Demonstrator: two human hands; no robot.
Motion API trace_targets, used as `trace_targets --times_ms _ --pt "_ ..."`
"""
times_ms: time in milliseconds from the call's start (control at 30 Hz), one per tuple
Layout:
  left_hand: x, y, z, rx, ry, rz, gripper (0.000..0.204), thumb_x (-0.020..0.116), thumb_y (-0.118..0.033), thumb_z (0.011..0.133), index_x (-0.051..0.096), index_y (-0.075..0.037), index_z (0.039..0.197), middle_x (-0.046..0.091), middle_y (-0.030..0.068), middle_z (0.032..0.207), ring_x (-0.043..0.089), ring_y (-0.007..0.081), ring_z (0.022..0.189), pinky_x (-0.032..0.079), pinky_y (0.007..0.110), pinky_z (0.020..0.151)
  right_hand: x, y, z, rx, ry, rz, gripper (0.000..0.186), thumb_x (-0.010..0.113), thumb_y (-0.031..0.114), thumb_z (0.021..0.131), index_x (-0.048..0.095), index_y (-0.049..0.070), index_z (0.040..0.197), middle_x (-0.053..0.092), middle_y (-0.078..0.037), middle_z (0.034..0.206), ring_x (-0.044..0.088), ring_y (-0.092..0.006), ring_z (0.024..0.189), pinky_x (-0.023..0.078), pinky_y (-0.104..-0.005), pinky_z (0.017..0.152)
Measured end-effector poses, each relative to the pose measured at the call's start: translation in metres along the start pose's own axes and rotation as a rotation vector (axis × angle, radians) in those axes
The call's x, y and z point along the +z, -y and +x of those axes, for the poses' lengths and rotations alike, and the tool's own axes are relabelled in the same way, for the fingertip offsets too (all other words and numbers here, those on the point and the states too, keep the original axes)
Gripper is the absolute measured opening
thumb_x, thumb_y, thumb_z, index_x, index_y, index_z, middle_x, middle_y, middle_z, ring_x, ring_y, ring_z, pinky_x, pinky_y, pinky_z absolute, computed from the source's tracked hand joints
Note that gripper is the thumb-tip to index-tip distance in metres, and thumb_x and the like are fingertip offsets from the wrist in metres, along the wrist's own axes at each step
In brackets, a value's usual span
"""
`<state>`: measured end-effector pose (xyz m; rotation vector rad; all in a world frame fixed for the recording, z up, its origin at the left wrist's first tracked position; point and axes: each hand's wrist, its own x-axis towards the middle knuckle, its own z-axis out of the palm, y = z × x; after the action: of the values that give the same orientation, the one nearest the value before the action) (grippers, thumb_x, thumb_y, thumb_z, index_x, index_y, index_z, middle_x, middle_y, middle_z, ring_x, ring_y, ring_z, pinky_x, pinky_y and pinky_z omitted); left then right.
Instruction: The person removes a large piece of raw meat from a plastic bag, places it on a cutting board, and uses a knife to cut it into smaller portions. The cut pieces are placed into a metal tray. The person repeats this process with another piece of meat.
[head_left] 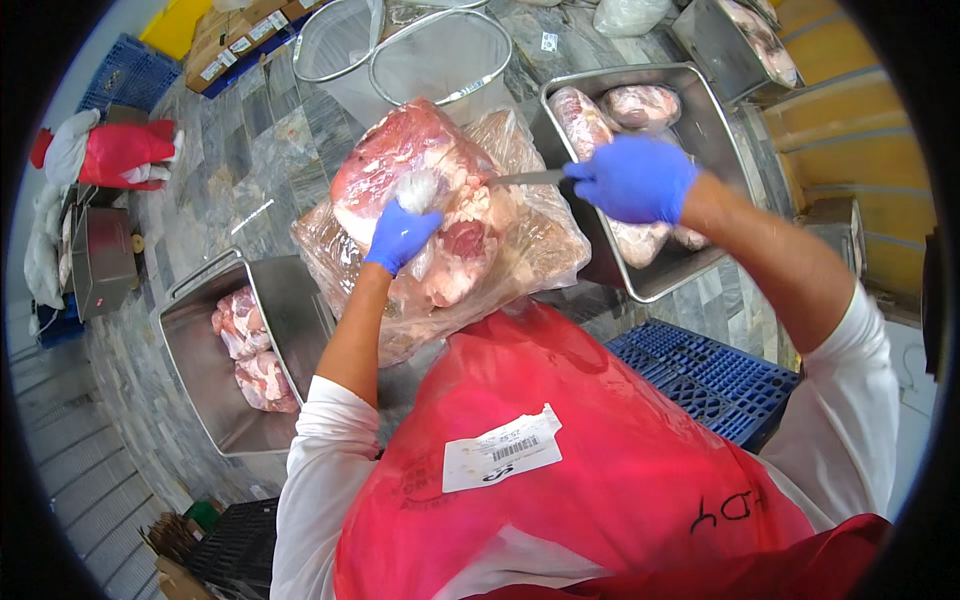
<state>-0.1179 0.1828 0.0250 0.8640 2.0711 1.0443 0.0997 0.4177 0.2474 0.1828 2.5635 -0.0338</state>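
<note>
In front of me a large raw cut of meat [470,207], red with pale fat, rests on plastic-wrapped blocks [545,250]. My left hand [398,238], in a blue glove, is closed on the meat's near left part, around a whitish lump [418,190]; whether that is crumpled plastic or bone I cannot tell. In a matching glove, my right hand [635,180] grips a knife [528,179]. Its blade points left, with the tip at the meat's right side. The knife's handle is hidden in my fist, which is slightly blurred.
At right, a deep metal tub [690,85] holds several wrapped meat pieces. Another metal tub [190,345] at lower left has meat pieces in it. Clear bags on hoops [440,55] stand beyond the meat. A blue pallet [700,375] lies near right; a person in a red apron [125,153] is far left.
</note>
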Motion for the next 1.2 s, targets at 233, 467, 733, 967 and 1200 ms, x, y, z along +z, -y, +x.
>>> trace_targets --times_ms 233,467,733,967,1200 --pt "-0.008 -0.008 0.007 0.096 0.106 -0.022 0.059 0.076 -0.017 0.082 0.057 0.003 0.134 0.065 0.0109 0.124 0.060 0.0212 0.111 0.047 0.037 0.100 0.194 0.012 -0.041 0.262 -0.446 0.878 0.041 0.059 0.040 0.098 0.060 0.026 0.137 0.070 -0.023 0.099 0.068 -0.0439 0.088 0.055 -0.0489 0.077" --pt "-0.009 -0.026 -0.008 0.000 0.117 -0.135 0.056 0.077 -0.010 0.085 0.057 0.002 0.135 0.064 0.0077 0.123 0.059 0.0173 0.112 0.048 0.036 0.098 0.315 0.052 0.003 0.263 -0.572 1.078 0.045 0.058 0.040 0.099 0.052 0.037 0.143 0.071 -0.022 0.101 0.068 -0.0440 0.088 0.056 -0.0498 0.077" --pt "-0.013 -0.011 0.004 -0.010 0.118 -0.068 0.051 0.073 -0.012 0.087 0.058 0.001 0.134 0.069 0.0053 0.111 0.064 0.0148 0.098 0.052 0.032 0.088 0.301 0.037 -0.062 0.297 -0.622 1.362 0.040 0.063 0.031 0.097 0.062 0.028 0.136 0.072 -0.020 0.103 0.071 -0.0364 0.088 0.057 -0.0412 0.077" --pt "-0.011 -0.020 0.008 -0.236 0.117 -0.569 0.041 0.071 -0.006 0.083 0.062 0.002 0.123 0.068 0.0079 0.111 0.065 0.0165 0.094 0.053 0.031 0.083 0.215 0.050 -0.092 0.264 -0.514 0.742 0.042 0.065 0.034 0.094 0.063 0.028 0.136 0.069 -0.012 0.082 0.068 -0.0345 0.075 0.055 -0.0456 0.066" --pt "-0.005 -0.019 0.006 -0.108 0.103 -0.747 0.050 0.070 -0.002 0.083 0.056 0.003 0.131 0.066 0.0083 0.116 0.064 0.0193 0.103 0.052 0.032 0.091 0.136 0.048 -0.086 0.236 -0.519 0.455 0.038 0.057 0.032 0.098 0.061 0.020 0.133 0.069 -0.014 0.082 0.069 -0.0350 0.075 0.053 -0.0484 0.063"
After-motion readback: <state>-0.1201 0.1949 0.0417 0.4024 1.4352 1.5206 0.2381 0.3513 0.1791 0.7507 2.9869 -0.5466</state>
